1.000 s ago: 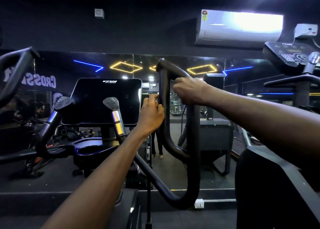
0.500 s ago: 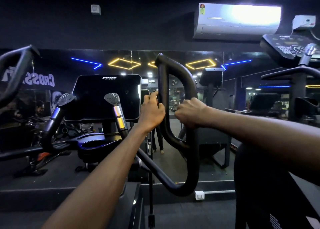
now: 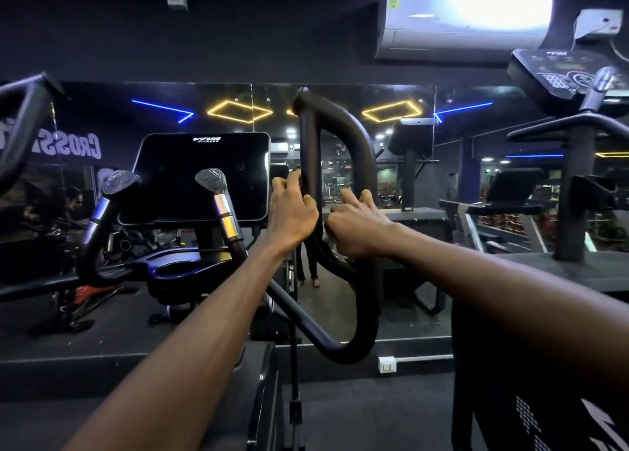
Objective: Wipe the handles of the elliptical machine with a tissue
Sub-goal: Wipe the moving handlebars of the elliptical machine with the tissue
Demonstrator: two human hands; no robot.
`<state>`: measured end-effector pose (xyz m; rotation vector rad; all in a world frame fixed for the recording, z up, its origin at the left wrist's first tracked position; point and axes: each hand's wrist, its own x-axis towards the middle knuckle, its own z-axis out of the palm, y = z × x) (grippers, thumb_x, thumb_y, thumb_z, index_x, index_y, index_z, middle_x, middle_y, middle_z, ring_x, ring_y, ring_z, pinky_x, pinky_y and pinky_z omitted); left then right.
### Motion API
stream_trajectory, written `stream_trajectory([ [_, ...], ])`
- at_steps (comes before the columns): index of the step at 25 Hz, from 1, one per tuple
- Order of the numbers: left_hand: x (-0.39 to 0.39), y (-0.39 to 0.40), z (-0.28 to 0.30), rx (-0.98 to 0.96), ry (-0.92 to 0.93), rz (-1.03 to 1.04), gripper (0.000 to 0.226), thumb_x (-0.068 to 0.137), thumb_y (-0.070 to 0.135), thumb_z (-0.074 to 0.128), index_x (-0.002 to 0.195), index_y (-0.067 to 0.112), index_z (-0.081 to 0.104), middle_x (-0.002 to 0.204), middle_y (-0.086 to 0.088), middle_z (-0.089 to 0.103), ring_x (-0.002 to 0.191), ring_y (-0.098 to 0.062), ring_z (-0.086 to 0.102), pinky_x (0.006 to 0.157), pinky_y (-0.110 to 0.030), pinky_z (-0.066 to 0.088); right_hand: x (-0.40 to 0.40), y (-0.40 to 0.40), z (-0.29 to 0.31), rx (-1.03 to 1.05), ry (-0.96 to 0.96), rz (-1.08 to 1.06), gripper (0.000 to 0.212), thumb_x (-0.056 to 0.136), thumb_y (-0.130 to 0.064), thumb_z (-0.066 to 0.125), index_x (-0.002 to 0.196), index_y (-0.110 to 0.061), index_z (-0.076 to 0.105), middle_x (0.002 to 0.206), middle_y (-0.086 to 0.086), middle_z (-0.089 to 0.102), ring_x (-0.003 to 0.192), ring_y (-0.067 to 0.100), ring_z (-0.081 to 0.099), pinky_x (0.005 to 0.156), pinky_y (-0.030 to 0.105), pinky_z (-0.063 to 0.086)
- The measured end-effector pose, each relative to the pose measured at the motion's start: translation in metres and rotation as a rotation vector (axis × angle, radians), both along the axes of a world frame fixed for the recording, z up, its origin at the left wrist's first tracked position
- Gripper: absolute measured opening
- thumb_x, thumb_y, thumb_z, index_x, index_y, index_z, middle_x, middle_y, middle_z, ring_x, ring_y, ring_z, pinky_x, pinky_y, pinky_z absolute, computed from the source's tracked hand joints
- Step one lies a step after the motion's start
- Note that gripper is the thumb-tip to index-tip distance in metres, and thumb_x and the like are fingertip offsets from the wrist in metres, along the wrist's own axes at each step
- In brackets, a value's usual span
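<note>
Both hands on the elliptical's looped handle

Two bare forearms reach forward, nearly straight. The left hand (image 3: pixel 292 212) curls round the upright bar of the black looped handle (image 3: pixel 366 164); the right hand (image 3: pixel 355 227) grasps the inner curve just beside it, fingers bent. No tissue can be made out. Beyond stands the dark console screen (image 3: pixel 200 174).

The room was dim, and most surfaces sank into near-black. The air conditioner (image 3: pixel 464 21) at the upper right was blown out by white glare. Yellow diamond lights (image 3: pixel 240 111) and blue strip lights (image 3: pixel 163 109) glowed in the mirror (image 3: pixel 401 164). Wide-angle distortion bent lines near the edges, the picture was soft and noisy throughout, and the forearms caught a faint warm light.
</note>
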<state>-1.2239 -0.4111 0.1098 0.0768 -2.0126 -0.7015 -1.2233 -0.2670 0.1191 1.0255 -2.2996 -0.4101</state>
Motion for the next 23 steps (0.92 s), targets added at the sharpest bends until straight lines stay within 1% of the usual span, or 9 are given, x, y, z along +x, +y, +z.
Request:
stream_trajectory([
  [2, 0.001, 0.004, -0.001, 0.008, 0.004, 0.014, 0.051, 0.093, 0.011, 0.051, 0.142, 0.02, 0.04, 0.114, -0.003, 0.037, 0.101, -0.022, 0.052, 0.091, -0.035, 0.049, 0.003, -0.001, -0.006, -0.023, 0.002, -0.005, 0.03, 0.093, -0.028, 0.051, 0.115, -0.01, 0.06, 0.131, 0.013, 0.054, 0.132, 0.034, 0.029, 0.105, 0.055, 0.026],
  [6, 0.004, 0.009, -0.004, 0.024, -0.045, 0.011, 0.055, 0.093, 0.01, 0.051, 0.144, 0.021, 0.036, 0.116, -0.002, 0.036, 0.105, -0.022, 0.05, 0.099, -0.04, 0.048, 0.001, 0.017, -0.026, 0.199, 0.059, -0.041, 0.033, 0.097, -0.029, 0.047, 0.122, -0.012, 0.057, 0.131, 0.014, 0.053, 0.132, 0.033, 0.029, 0.106, 0.054, 0.025],
  [10, 0.007, 0.017, -0.006, 0.019, -0.055, 0.079, 0.055, 0.092, 0.011, 0.052, 0.143, 0.02, 0.037, 0.116, -0.002, 0.035, 0.109, -0.023, 0.047, 0.104, -0.041, 0.043, -0.014, 0.017, -0.013, 0.091, 0.031, 0.03, 0.027, 0.089, -0.03, 0.051, 0.11, -0.016, 0.062, 0.122, 0.01, 0.059, 0.126, 0.033, 0.033, 0.101, 0.055, 0.028],
  [13, 0.01, 0.027, -0.008, 0.047, -0.079, 0.12, 0.055, 0.091, 0.011, 0.052, 0.143, 0.02, 0.038, 0.117, -0.003, 0.035, 0.112, -0.023, 0.045, 0.106, -0.04, 0.041, -0.014, 0.025, -0.024, 0.131, 0.056, 0.088, 0.038, 0.091, -0.029, 0.055, 0.126, -0.016, 0.054, 0.129, 0.016, 0.053, 0.132, 0.036, 0.031, 0.106, 0.057, 0.026],
  [15, 0.012, 0.031, -0.012, 0.053, -0.101, 0.147, 0.056, 0.091, 0.012, 0.052, 0.145, 0.019, 0.037, 0.12, -0.004, 0.036, 0.113, -0.024, 0.046, 0.107, -0.04, 0.041, -0.013, 0.037, -0.032, 0.133, 0.079, 0.14, 0.034, 0.09, -0.025, 0.055, 0.122, -0.013, 0.056, 0.12, 0.015, 0.056, 0.126, 0.035, 0.035, 0.101, 0.053, 0.031],
  [17, 0.015, 0.037, -0.014, 0.057, -0.115, 0.177, 0.054, 0.091, 0.013, 0.052, 0.144, 0.017, 0.039, 0.122, -0.006, 0.037, 0.111, -0.024, 0.048, 0.105, -0.038, 0.042, -0.02, 0.054, -0.026, 0.006, 0.011, 0.265, 0.018, 0.086, -0.022, 0.054, 0.099, -0.013, 0.063, 0.103, 0.009, 0.059, 0.114, 0.032, 0.041, 0.09, 0.047, 0.037],
  [19, 0.02, 0.045, -0.015, 0.057, -0.126, 0.218, 0.05, 0.092, 0.014, 0.052, 0.141, 0.016, 0.042, 0.124, -0.006, 0.037, 0.111, -0.024, 0.05, 0.103, -0.036, 0.042, -0.037, 0.065, -0.012, -0.221, -0.084, 0.433, 0.017, 0.087, -0.022, 0.051, 0.085, -0.012, 0.066, 0.091, 0.005, 0.057, 0.098, 0.028, 0.046, 0.082, 0.042, 0.043],
  [22, 0.024, 0.057, -0.015, 0.053, -0.128, 0.24, 0.037, 0.092, 0.015, 0.052, 0.129, 0.016, 0.053, 0.119, -0.003, 0.038, 0.11, -0.023, 0.052, 0.102, -0.035, 0.044, -0.066, 0.074, 0.007, -0.729, -0.108, 0.531, 0.022, 0.093, -0.019, 0.051, 0.099, -0.011, 0.071, 0.093, 0.008, 0.061, 0.089, 0.028, 0.055, 0.078, 0.039, 0.048],
  [23, 0.025, 0.061, -0.015, 0.046, -0.134, 0.238, 0.032, 0.092, 0.015, 0.052, 0.124, 0.016, 0.056, 0.118, -0.002, 0.039, 0.109, -0.022, 0.053, 0.102, -0.034, 0.044, -0.073, 0.075, 0.004, -0.819, -0.095, 0.517, 0.021, 0.095, -0.018, 0.051, 0.105, -0.011, 0.069, 0.093, 0.009, 0.061, 0.087, 0.027, 0.056, 0.075, 0.037, 0.048],
])
